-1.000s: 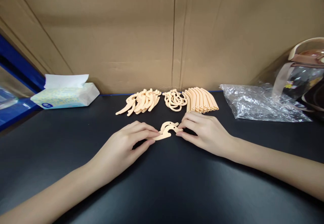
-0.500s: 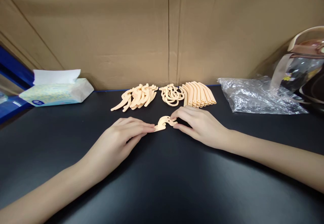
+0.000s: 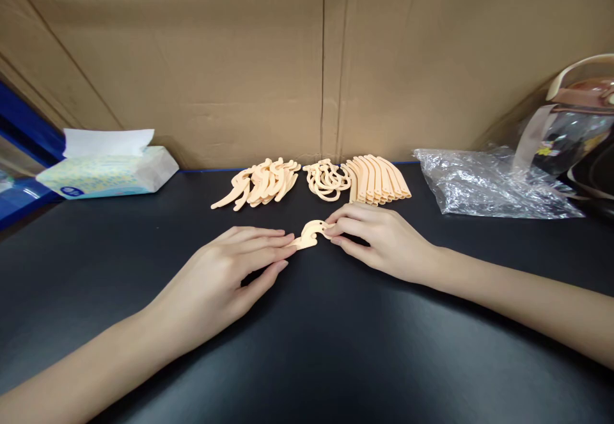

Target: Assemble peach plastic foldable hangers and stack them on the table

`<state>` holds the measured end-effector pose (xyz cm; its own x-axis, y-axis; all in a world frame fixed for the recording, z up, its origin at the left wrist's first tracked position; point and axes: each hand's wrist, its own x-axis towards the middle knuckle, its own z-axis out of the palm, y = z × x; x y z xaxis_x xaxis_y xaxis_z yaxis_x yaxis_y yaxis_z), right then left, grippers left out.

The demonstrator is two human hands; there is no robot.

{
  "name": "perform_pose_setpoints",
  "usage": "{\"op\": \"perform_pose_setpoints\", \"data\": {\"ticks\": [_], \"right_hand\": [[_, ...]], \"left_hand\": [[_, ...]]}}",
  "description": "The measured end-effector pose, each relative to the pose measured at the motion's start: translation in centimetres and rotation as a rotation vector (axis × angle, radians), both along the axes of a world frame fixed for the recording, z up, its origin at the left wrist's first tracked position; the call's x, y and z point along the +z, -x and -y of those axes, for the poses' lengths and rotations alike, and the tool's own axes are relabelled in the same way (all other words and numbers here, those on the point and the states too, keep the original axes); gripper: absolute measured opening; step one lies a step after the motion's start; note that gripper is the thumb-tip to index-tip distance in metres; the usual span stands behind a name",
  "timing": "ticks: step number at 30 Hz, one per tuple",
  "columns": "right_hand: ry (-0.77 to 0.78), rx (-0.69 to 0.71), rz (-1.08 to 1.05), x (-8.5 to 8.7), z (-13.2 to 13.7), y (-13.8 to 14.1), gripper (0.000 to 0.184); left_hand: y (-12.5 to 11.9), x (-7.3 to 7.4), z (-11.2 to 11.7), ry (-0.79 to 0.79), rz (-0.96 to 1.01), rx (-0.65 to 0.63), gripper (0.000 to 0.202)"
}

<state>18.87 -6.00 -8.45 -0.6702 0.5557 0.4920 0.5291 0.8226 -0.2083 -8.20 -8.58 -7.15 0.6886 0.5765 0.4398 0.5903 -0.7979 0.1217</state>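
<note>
A curved cream piece (image 3: 313,232) with small holes at its right end lies on the black tabletop, arched in the middle. It seems to be more than one flat part laid together. My right hand (image 3: 384,238) pinches its right end between thumb and fingers. At the left end, the fingertips of my left hand (image 3: 235,270) touch the piece; those fingers are stretched out, with the thumb apart below. Just behind lie a pile of S-shaped cream pieces (image 3: 268,181), a heap of looped, hook-like cream pieces (image 3: 327,180) and a fanned row of bent cream strips (image 3: 378,178) with small end holes.
A tissue pack (image 3: 110,171) with a sheet sticking out stands at the back left. To the right lie a crumpled clear plastic bag (image 3: 489,181) and a clear bottle with a brown lid (image 3: 585,94). Brown cardboard (image 3: 215,59) walls off the back of the black tabletop (image 3: 307,347).
My left thumb has moved away from its fingers and the left fingers have spread a little. My right fingers have shifted slightly on the piece's right end.
</note>
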Motion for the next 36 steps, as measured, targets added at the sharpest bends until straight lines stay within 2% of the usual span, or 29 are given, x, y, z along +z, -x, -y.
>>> {"op": "perform_pose_setpoints", "data": {"ticks": [11,20,30,36], "right_hand": [[-0.026,-0.028,0.012,0.0,0.2,0.0,0.02],[-0.004,-0.048,0.028,0.0,0.0,0.1,0.02],[0.017,-0.056,0.047,0.1,0.1,0.0,0.02],[-0.057,-0.134,0.001,1.1,-0.2,-0.1,0.017]], "left_hand": [[0.3,0.1,0.2,0.032,-0.052,0.008,0.032],[0.5,-0.3,-0.4,0.001,-0.074,0.053,0.035],[0.6,-0.5,-0.4,0.036,-0.069,0.066,0.034],[0.1,0.0,0.2,0.024,0.003,-0.009,0.031]]}}
